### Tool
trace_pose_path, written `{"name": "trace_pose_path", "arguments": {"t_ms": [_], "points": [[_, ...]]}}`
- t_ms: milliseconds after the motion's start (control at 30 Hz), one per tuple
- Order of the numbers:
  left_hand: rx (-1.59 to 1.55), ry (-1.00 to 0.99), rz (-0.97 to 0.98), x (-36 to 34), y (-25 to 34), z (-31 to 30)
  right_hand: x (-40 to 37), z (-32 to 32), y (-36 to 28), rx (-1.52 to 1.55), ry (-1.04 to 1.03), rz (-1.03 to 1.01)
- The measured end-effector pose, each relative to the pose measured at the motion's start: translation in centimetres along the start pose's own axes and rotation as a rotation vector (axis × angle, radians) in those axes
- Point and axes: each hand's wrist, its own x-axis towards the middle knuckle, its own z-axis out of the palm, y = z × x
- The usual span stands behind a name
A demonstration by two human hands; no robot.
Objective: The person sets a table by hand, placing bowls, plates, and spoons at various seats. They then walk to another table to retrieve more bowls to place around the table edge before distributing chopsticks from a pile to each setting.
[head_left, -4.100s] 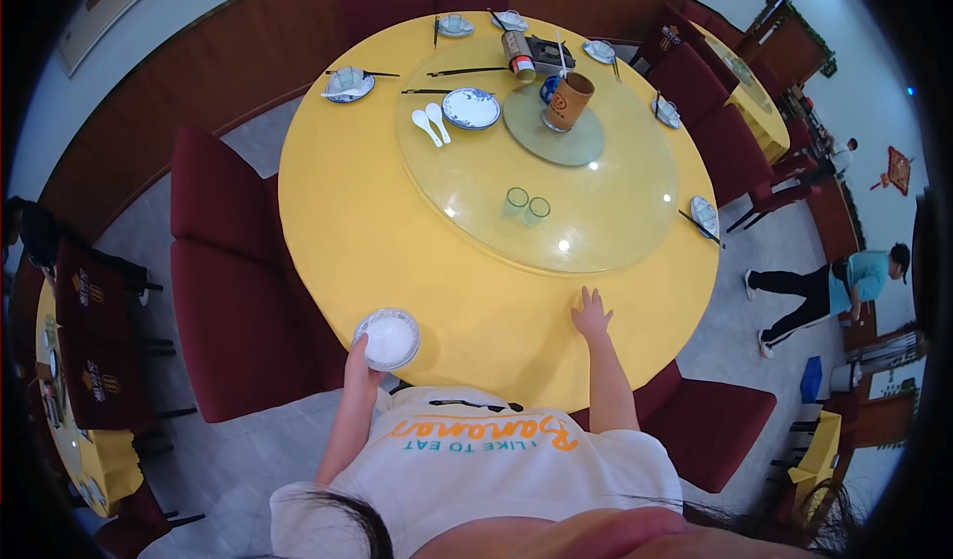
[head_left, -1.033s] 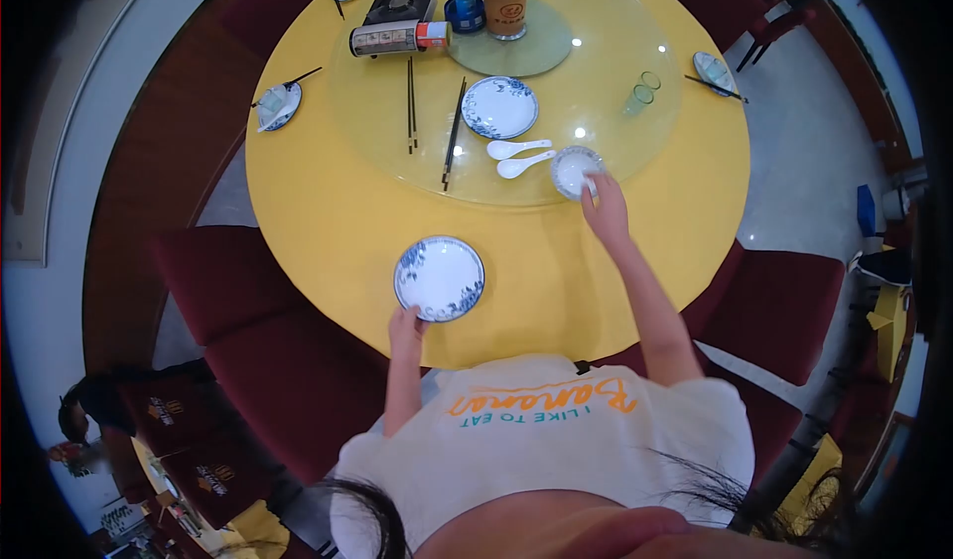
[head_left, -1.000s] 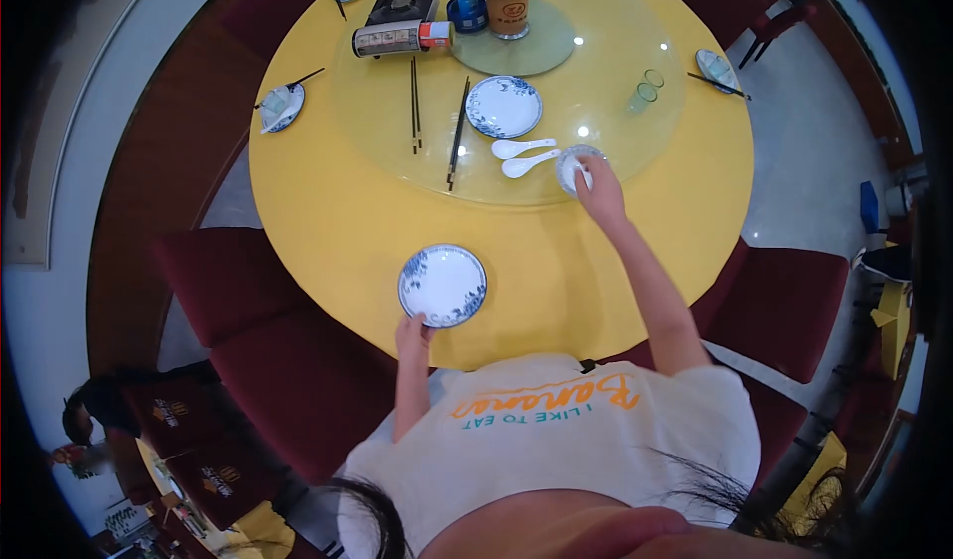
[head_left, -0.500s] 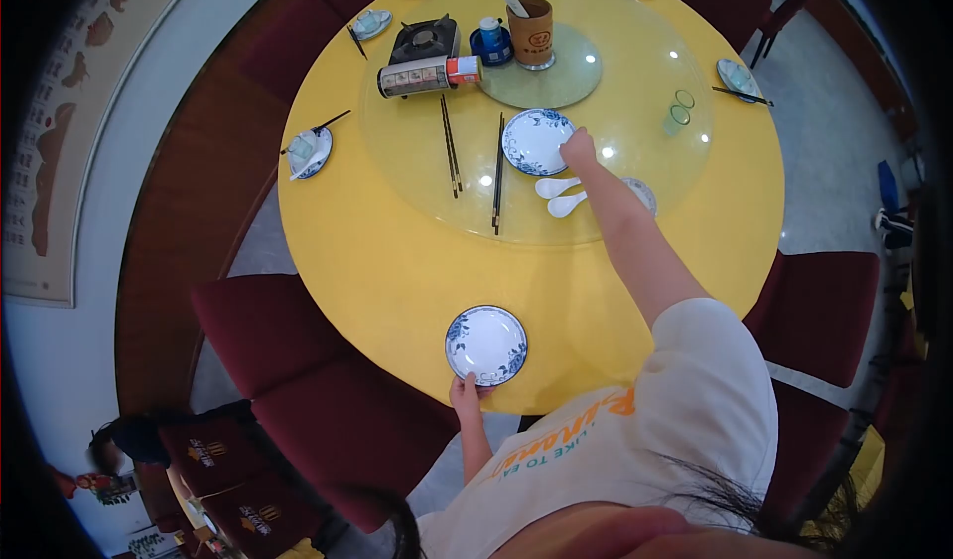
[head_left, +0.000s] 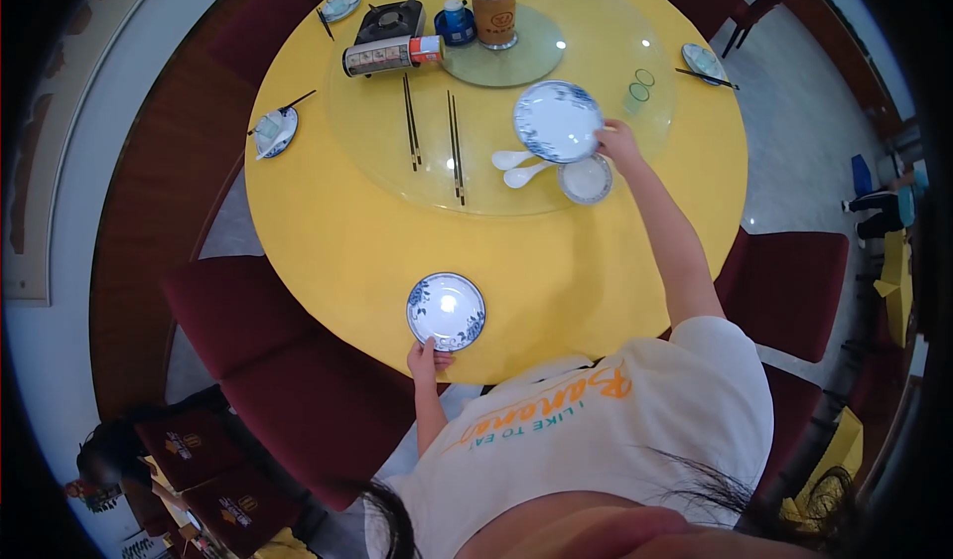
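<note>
My left hand (head_left: pixel 427 358) grips the near rim of a white plate (head_left: pixel 445 304) with blue flowers, thumb on top, at the front edge of the yellow table. Over the glass turntable, my right hand (head_left: pixel 617 144) is closed on the right rim of a second blue-patterned plate (head_left: pixel 558 120), which is raised and tilted. Just below that plate a small bowl (head_left: pixel 586 180) sits on the glass. Two white spoons, an upper spoon (head_left: pixel 510 160) and a lower spoon (head_left: pixel 526 175), lie left of the bowl. Farther left are two pairs of chopsticks, the nearer pair (head_left: pixel 456 152) and the other pair (head_left: pixel 411 127).
A portable gas stove (head_left: pixel 390 23), a gas canister (head_left: pixel 392 55), a blue container (head_left: pixel 456 25) and a brown utensil holder (head_left: pixel 494 15) stand at the back. Green-rimmed glasses (head_left: pixel 639 86) are on the right. Place settings ring the yellow table (head_left: pixel 328 251); dark red chairs (head_left: pixel 779 286) surround it.
My right hand has lifted its plate off the glass and tilted it, moving right and uncovering the bowl. My left hand still holds its plate. The camera view has shifted.
</note>
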Motion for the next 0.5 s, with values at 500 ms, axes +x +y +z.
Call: {"name": "trace_pose_path", "arguments": {"t_ms": [500], "points": [[0.028, 0.014, 0.037, -0.3, -0.2, 0.1, -18.4, -21.8, 15.2, 0.179, 0.388, 0.33]]}}
